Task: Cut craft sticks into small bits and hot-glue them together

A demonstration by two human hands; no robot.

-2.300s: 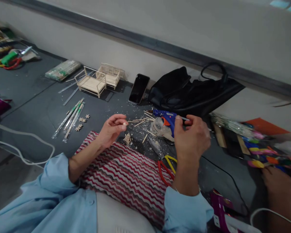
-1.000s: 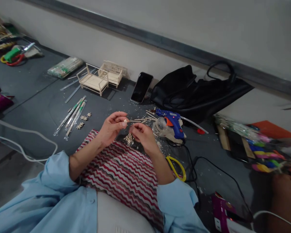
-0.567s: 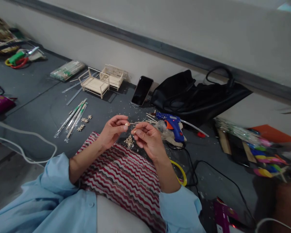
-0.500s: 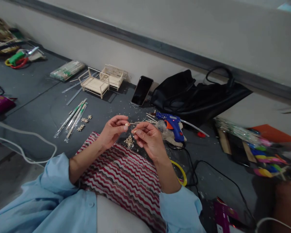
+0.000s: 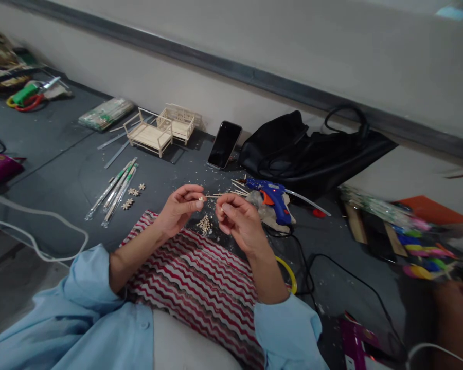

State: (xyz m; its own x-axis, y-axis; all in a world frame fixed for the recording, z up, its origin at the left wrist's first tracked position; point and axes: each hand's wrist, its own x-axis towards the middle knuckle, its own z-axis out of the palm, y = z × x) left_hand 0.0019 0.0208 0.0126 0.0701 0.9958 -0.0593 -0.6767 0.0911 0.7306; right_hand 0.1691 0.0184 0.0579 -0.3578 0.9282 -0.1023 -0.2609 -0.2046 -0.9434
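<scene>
My left hand (image 5: 177, 209) is raised over the floor, its thumb and fingers pinched on a small wooden piece (image 5: 201, 199). Just to its right, my right hand (image 5: 241, 226) is closed in a pinch on another tiny pale wooden bit at its fingertips. The two pinches sit a few centimetres apart. Below them lies a little heap of wooden bits (image 5: 204, 224) at the edge of a red-and-white striped cloth (image 5: 196, 280) over my lap. A blue glue gun (image 5: 272, 197) rests on the floor right of my right hand, with loose thin sticks (image 5: 235, 187) beside it.
On the dark floor are two miniature wooden beds (image 5: 150, 134), a black phone (image 5: 224, 145), a black bag (image 5: 308, 151), packed sticks (image 5: 113, 190), a yellow-handled tool (image 5: 289, 272), a white cable (image 5: 42, 226) and coloured craft items (image 5: 420, 241). Another person's limb (image 5: 453, 313) shows at lower right.
My right hand has left the glue gun, which now lies on the floor, and come in next to my left hand in a pinch. In the last half second it drew slightly right.
</scene>
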